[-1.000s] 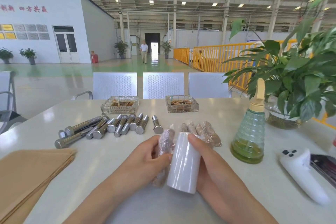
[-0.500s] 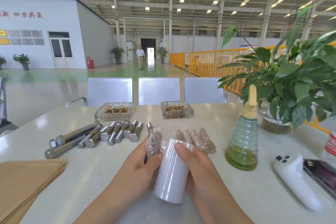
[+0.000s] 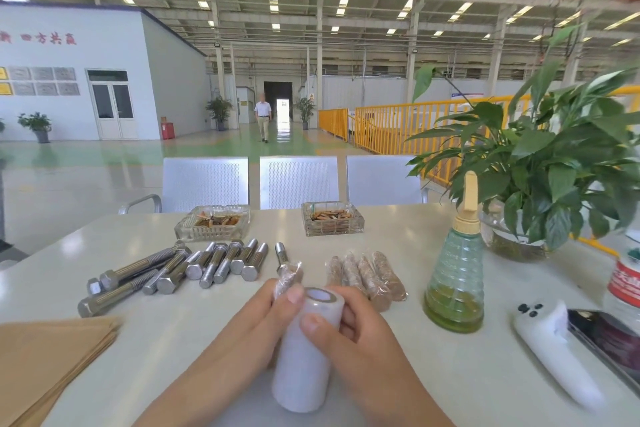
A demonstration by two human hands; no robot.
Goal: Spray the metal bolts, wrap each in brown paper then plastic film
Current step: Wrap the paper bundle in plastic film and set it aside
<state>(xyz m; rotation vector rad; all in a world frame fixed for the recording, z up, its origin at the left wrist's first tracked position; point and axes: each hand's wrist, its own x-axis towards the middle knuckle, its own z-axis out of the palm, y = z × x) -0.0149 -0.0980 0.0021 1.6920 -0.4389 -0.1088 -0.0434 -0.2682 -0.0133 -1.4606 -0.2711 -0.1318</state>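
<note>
A white roll of plastic film [image 3: 304, 360] stands nearly upright at the near middle of the table. My right hand [image 3: 349, 340] grips it from the right, thumb across its front. My left hand [image 3: 256, 329] holds a paper-wrapped bolt [image 3: 288, 277] covered in film against the roll's left side, thumb on the roll's top. Several bare metal bolts [image 3: 194, 267] lie to the left. Several finished wrapped bolts [image 3: 367, 274] lie just beyond my right hand. A stack of brown paper [image 3: 45, 360] sits at the near left. The green spray bottle [image 3: 455, 274] stands to the right.
Two glass ashtrays [image 3: 213, 226] [image 3: 332, 222] sit at the table's far side. A potted plant [image 3: 540, 184] stands at the far right, a white handheld device [image 3: 554, 354] and a dark phone [image 3: 609, 340] at the near right. A person walks in the hall beyond.
Both hands have drawn the roll and the wrapped bolt together and turned the roll more upright, its open end now facing up. The view has tilted slightly.
</note>
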